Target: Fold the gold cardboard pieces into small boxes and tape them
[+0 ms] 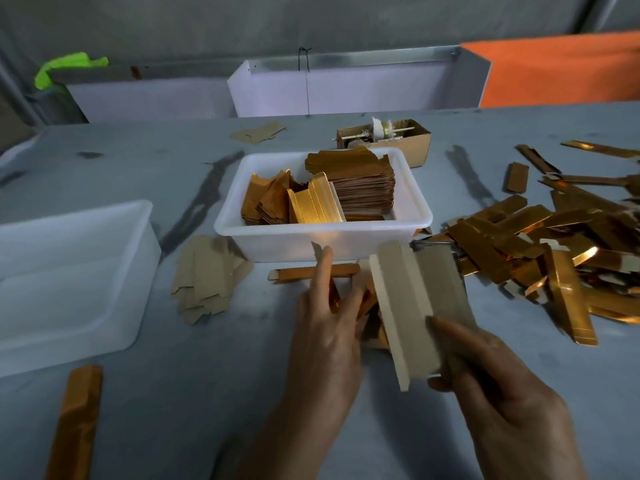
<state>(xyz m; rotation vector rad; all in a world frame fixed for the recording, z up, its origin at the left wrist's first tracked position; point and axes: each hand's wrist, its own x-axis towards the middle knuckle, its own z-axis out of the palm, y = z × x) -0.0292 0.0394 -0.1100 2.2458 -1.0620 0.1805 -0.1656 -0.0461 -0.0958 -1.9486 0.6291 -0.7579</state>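
While pinched low, cardboard piece [420,306] rises above right hand [502,386].

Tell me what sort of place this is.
Probably a small hand-assembly workshop. A white bin holds stacked gold cardboard blanks, a heap of folded gold boxes covers the stained grey table, and the right hand holds a half-folded piece.
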